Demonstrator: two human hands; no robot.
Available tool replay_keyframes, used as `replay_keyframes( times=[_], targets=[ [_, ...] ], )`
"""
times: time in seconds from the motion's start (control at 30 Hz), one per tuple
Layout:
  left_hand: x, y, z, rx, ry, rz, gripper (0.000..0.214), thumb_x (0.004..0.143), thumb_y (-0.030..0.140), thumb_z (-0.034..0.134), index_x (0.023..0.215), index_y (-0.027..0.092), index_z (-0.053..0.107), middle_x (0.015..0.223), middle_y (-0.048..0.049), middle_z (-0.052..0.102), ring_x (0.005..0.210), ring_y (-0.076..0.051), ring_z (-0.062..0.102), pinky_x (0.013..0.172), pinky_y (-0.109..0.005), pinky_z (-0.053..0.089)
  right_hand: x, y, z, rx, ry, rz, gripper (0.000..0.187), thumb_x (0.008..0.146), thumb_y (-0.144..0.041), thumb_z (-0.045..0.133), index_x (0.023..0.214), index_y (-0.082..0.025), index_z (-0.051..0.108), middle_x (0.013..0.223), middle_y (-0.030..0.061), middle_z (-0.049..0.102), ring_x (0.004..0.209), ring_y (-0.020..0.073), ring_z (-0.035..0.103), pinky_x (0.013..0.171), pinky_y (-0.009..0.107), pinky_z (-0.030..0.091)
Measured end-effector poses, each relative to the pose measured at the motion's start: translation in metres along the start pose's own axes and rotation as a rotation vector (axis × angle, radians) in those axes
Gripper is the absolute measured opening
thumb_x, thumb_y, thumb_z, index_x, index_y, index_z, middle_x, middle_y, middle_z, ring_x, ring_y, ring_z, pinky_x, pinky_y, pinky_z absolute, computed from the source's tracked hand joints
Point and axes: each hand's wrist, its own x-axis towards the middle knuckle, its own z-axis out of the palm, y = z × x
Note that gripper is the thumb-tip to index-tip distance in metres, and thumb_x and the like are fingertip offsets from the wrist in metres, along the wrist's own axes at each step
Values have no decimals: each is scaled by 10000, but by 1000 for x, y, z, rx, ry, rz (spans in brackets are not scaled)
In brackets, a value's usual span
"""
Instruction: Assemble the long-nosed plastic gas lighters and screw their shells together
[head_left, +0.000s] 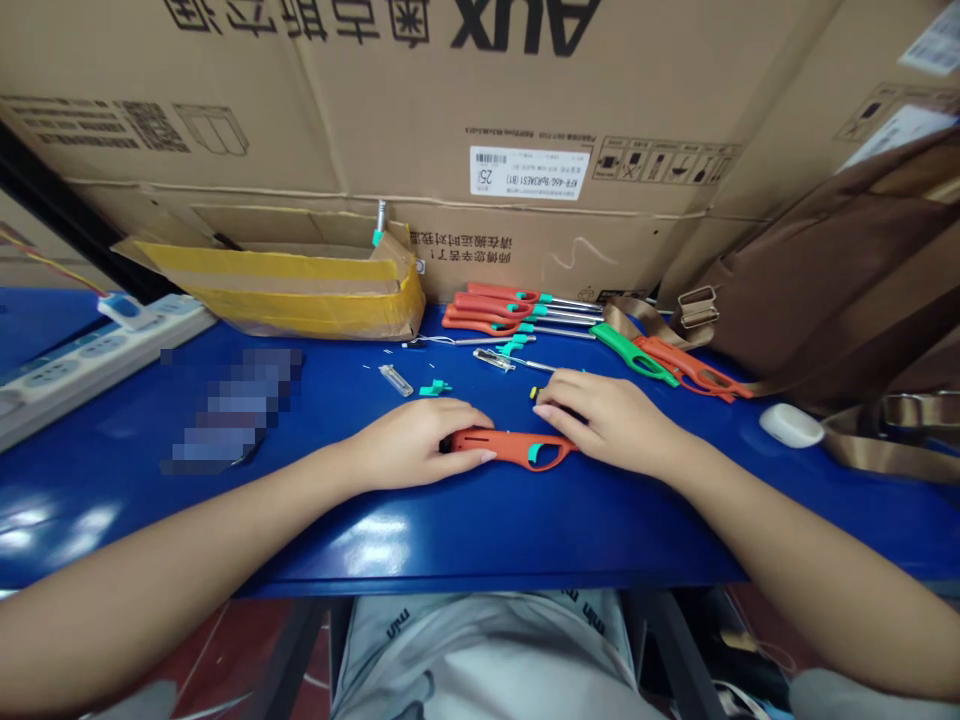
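Note:
An orange lighter body (510, 446) with a teal trigger lies flat on the blue table (480, 530). My left hand (420, 442) is closed over its left end, fingers curled on the casing. My right hand (607, 420) presses down on its right end, fingers bent over the top. A clear small tube (395, 380), a teal clip (433, 388) and a metal nozzle part (495, 359) lie just beyond my hands.
Several finished orange lighters (495, 308) lie at the back, with a green one (634, 354) and orange ones (694, 368) to the right. A taped cardboard tray (300, 285) stands back left, a power strip (82, 355) far left, a white case (791, 425) and brown bag (840, 290) right.

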Motion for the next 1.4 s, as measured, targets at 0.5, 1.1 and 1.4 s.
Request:
replay_keyframes(
  times=[0.5,1.1,1.4],
  targets=[
    [-2,14,-4,289,-9,-55,306,897,444,715,1056,183,703,1005,-49,683,905,-209,680,747,-273,500,7,28,27,-103,59,216,183,982,-328,565,1087,-190,624,1105,102,672,947,270,709,743,370,561],
    [-6,24,6,222,10,-115,261,906,410,662,994,168,707,953,-55,652,703,-179,652,588,-293,477,89,-46,20,625,447,55,202,948,-395,625,1089,-250,627,1093,77,702,876,225,695,766,377,594],
    [-6,26,6,230,1,-120,242,899,391,656,945,158,700,932,-56,644,696,-180,639,569,-294,468,88,-44,30,568,420,39,186,974,-387,587,1086,-242,615,1102,87,681,976,241,669,834,386,559]
  ],
)
